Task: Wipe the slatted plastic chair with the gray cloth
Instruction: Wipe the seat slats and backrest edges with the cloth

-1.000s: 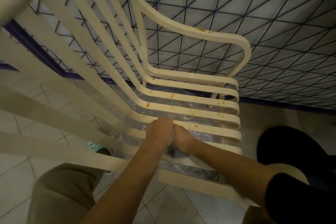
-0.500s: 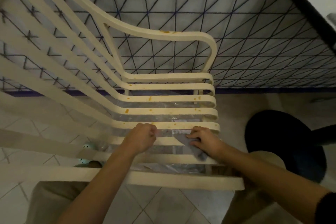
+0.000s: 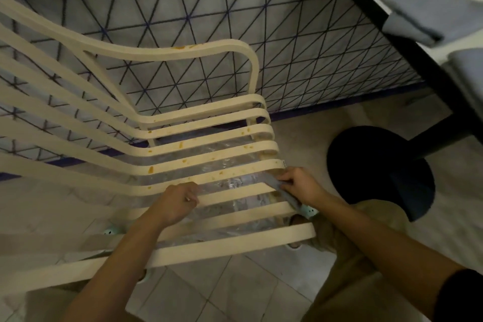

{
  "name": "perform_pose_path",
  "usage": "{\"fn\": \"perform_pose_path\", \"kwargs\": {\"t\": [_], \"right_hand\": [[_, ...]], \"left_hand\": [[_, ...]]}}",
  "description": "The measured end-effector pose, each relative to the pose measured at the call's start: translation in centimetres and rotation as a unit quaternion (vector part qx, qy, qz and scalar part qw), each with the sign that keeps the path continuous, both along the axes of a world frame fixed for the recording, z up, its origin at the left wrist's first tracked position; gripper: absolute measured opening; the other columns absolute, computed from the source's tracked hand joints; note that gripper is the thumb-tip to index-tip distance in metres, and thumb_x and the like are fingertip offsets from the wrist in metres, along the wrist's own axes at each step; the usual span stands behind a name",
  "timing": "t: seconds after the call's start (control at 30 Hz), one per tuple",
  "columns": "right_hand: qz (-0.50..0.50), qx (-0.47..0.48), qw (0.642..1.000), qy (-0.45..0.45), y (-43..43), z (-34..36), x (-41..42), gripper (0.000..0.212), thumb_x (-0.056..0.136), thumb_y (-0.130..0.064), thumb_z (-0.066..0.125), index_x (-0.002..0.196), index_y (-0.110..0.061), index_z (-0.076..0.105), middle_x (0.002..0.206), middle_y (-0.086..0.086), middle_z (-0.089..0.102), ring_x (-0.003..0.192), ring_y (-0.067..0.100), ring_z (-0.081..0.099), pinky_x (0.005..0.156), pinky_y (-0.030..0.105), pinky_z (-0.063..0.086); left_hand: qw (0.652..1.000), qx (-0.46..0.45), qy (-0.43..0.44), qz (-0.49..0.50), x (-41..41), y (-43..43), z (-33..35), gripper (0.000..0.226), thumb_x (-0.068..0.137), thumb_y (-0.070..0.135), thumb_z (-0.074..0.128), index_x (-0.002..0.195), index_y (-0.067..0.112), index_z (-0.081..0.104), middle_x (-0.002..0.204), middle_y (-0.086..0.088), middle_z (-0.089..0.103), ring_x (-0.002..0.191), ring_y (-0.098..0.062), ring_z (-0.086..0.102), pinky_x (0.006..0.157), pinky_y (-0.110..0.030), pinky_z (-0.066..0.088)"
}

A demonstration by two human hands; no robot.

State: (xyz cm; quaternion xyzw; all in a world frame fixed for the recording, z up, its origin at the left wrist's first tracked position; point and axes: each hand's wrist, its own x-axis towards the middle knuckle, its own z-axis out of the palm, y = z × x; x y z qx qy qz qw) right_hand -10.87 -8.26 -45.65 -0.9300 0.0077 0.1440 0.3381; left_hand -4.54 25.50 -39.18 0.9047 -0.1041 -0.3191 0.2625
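Your right hand [image 3: 300, 185] pinches gray cloth [image 3: 288, 196] at front end of chair [image 3: 209, 112] seat. Left hand [image 3: 177, 201] clenched round slat [image 3: 230, 195]. Slat axis runs 9-to-3 o'clock. Orange spots [image 3: 150, 170] lie toward 10 o'clock from cloth (sweep along slat, not across).

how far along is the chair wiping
The nearest slats of the cream slatted plastic chair look clean. The right hand pinches the gray cloth at a middle slat's end while the left hand grips a slat. Orange stains dot farther slats and the armrest.
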Motion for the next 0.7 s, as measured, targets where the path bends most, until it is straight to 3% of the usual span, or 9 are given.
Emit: {"fn": "perform_pose_path", "kwargs": {"t": [0.2, 0.37, 0.7], "right_hand": [[0.117, -0.070, 0.991, -0.011, 4.6, 0.6, 2.5, 0.021, 0.089, -0.021, 0.067, 0.108, -0.016, 0.075, 0.104, 0.009, 0.065, 0.100, 0.027, 0.058, 0.086, 0.038, 0.047], [0.210, -0.108, 0.972, 0.008, 8.4, 0.7, 4.8, 0.022, 0.092, -0.022, 0.064, 0.110, -0.014, 0.073, 0.106, 0.011, 0.063, 0.100, 0.027, 0.058, 0.083, 0.035, 0.046], [0.294, -0.122, 0.948, 0.026, 14.6, 0.1, 7.8, 0.019, 0.089, -0.016, 0.064, 0.104, -0.015, 0.075, 0.094, 0.010, 0.068, 0.090, 0.026, 0.061, 0.072, 0.026, 0.039]], "left_hand": [[0.999, 0.029, 0.008, 0.028, 0.5, 0.7, -0.2, 0.017, 0.087, 0.011, 0.057, 0.095, 0.023, 0.064, 0.101, -0.009, 0.069, 0.096, -0.026, 0.065, 0.088, -0.037, 0.052], [0.998, 0.059, 0.024, 0.025, 0.8, 1.1, -0.6, 0.018, 0.089, 0.016, 0.056, 0.102, 0.018, 0.068, 0.113, -0.009, 0.065, 0.105, -0.029, 0.060, 0.092, -0.038, 0.049], [0.998, 0.054, 0.001, 0.015, 0.9, 0.3, -0.9, 0.024, 0.090, 0.019, 0.052, 0.108, 0.016, 0.067, 0.114, -0.011, 0.063, 0.105, -0.031, 0.059, 0.090, -0.039, 0.049]]}}
